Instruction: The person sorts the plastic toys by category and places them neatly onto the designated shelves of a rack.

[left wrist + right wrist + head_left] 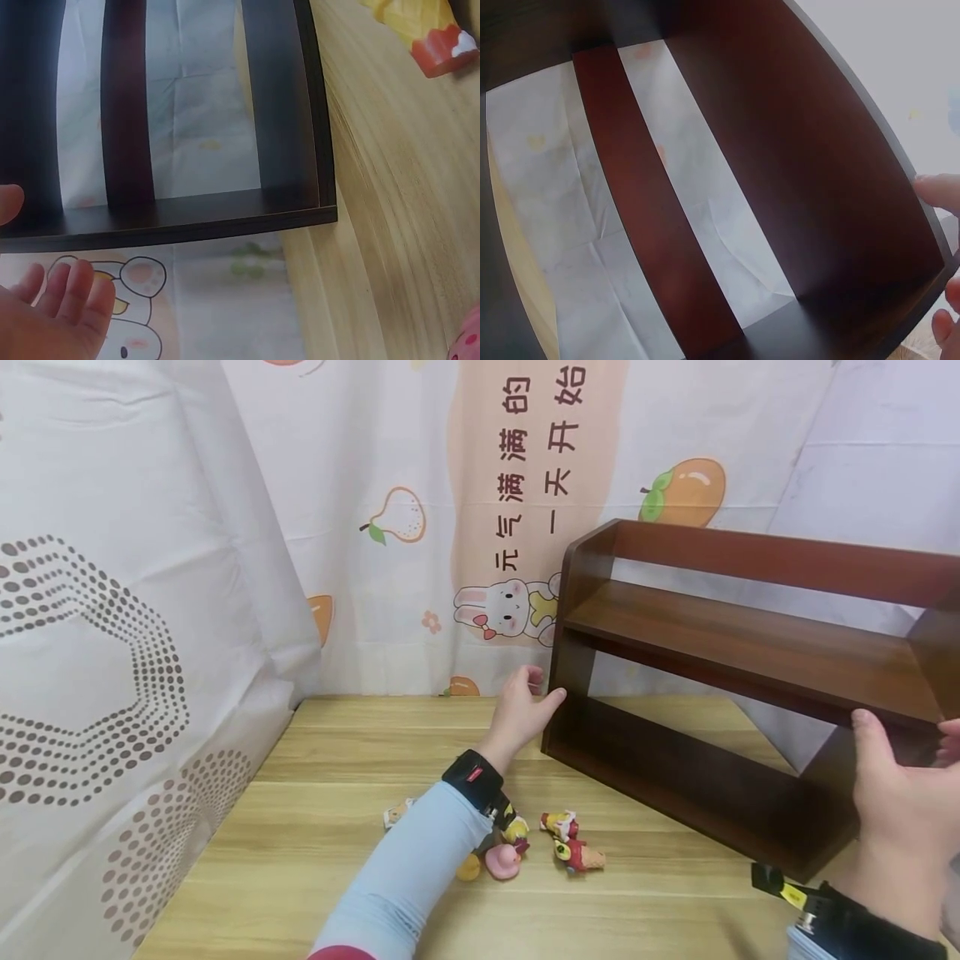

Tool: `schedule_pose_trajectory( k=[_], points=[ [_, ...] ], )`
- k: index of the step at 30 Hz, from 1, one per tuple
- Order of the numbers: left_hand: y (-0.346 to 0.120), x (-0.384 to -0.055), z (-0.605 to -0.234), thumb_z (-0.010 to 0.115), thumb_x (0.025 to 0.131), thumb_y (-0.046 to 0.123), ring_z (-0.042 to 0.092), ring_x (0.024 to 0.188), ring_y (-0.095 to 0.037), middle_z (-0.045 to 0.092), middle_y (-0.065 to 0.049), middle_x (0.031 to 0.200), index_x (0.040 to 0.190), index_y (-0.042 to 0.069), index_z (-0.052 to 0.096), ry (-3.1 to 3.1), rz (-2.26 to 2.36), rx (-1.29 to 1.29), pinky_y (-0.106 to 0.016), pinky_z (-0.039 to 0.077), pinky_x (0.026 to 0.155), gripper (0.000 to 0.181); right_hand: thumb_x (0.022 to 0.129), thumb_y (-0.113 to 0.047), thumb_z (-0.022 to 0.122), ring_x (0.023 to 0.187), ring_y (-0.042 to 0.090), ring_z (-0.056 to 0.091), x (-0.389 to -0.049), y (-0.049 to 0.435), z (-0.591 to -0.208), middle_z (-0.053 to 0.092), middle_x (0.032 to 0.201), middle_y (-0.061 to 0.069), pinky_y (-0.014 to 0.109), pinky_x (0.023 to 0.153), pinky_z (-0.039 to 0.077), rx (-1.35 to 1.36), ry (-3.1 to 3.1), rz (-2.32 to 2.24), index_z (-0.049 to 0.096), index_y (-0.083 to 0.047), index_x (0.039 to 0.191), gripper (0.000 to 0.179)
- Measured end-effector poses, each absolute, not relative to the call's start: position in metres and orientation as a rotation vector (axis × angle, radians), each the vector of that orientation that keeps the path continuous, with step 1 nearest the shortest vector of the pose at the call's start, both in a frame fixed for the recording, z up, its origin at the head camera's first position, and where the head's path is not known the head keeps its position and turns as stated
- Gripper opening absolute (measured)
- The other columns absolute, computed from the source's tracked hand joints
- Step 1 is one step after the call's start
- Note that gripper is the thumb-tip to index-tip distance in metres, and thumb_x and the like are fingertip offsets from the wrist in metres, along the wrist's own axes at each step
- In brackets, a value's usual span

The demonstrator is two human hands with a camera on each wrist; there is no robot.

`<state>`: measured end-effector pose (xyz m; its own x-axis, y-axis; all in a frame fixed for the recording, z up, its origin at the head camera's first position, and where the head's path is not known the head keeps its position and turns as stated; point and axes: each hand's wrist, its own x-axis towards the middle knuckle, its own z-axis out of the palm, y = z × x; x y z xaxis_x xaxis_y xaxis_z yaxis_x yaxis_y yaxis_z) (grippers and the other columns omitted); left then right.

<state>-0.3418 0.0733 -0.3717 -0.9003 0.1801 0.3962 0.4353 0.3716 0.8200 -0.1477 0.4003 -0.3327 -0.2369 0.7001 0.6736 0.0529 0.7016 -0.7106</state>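
Observation:
A dark brown two-tier wooden shelf [750, 627] stands at an angle on the table's right side. At its left side panel is my left hand [521, 714]; the thumb lies by the front edge. In the left wrist view, the fingers of the left hand [64, 315] are spread outside the panel, with a gap to the wood. My right hand [903, 806] is at the shelf's right end, partly cut off by the frame. Its thumb meets the front edge of a board in the right wrist view, while the fingertips [943, 326] show loosely outside the side panel.
Small toys lie in front of the shelf on the wooden table [337, 752]: a pink duck [502, 862], a yellow duck [468, 867], a red figure [581, 855] and several others, some behind my left forearm. Printed curtains [405, 610] hang behind and to the left.

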Motion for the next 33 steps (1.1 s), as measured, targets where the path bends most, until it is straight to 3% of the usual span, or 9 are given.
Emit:
schedule_pose_trajectory(
  k=[4, 7, 19, 23, 33],
  points=[
    [0.077, -0.345, -0.374, 0.074, 0.094, 0.03, 0.06, 0.108, -0.022, 0.062, -0.012, 0.119, 0.127, 0.004, 0.057, -2.368, -1.575, -0.541, -0.033, 0.052, 0.092, 0.045, 0.093, -0.06, 0.062, 0.132, 0.003, 0.035, -0.143, 0.403, -0.329, 0.032, 0.152, -0.022, 0.018, 0.111, 0.027, -0.67, -1.767, 0.681, 0.027, -0.038, 0.155, 0.075],
    [0.079, -0.348, -0.373, 0.074, 0.094, 0.029, 0.059, 0.109, -0.021, 0.062, -0.012, 0.12, 0.126, 0.005, 0.057, -2.355, -1.59, -0.539, -0.032, 0.051, 0.093, 0.043, 0.092, -0.059, 0.064, 0.14, 0.009, 0.033, -0.141, 0.405, -0.326, 0.026, 0.157, -0.021, 0.018, 0.112, 0.025, -0.703, -1.789, 0.697, 0.021, -0.041, 0.158, 0.081],
    [0.086, -0.358, -0.365, 0.073, 0.095, 0.027, 0.057, 0.127, -0.022, 0.059, -0.01, 0.139, 0.143, 0.006, 0.051, -2.352, -1.622, -0.557, -0.038, 0.047, 0.105, 0.057, 0.093, -0.039, 0.069, 0.151, 0.01, 0.018, -0.141, 0.403, -0.321, 0.018, 0.166, -0.008, 0.028, 0.12, 0.016, -0.829, -1.906, 0.897, 0.009, -0.042, 0.158, 0.088],
    [0.088, -0.361, -0.365, 0.072, 0.096, 0.025, 0.056, 0.13, -0.022, 0.056, -0.009, 0.145, 0.147, 0.006, 0.048, -2.352, -1.648, -0.562, -0.037, 0.045, 0.108, 0.06, 0.093, -0.036, 0.068, 0.154, 0.014, 0.01, -0.142, 0.411, -0.325, 0.009, 0.169, -0.004, 0.036, 0.122, 0.011, -0.813, -1.984, 0.887, 0.001, -0.04, 0.161, 0.095],
    [0.099, -0.372, -0.362, 0.068, 0.099, 0.026, 0.056, 0.13, -0.023, 0.055, -0.008, 0.147, 0.154, 0.013, 0.044, -2.385, -1.681, -0.528, -0.036, 0.049, 0.104, 0.062, 0.091, -0.032, 0.069, 0.154, 0.017, 0.004, -0.139, 0.42, -0.328, 0.002, 0.17, -0.004, 0.044, 0.122, 0.007, -0.803, -2.034, 0.953, -0.002, -0.046, 0.16, 0.1]
  ],
)
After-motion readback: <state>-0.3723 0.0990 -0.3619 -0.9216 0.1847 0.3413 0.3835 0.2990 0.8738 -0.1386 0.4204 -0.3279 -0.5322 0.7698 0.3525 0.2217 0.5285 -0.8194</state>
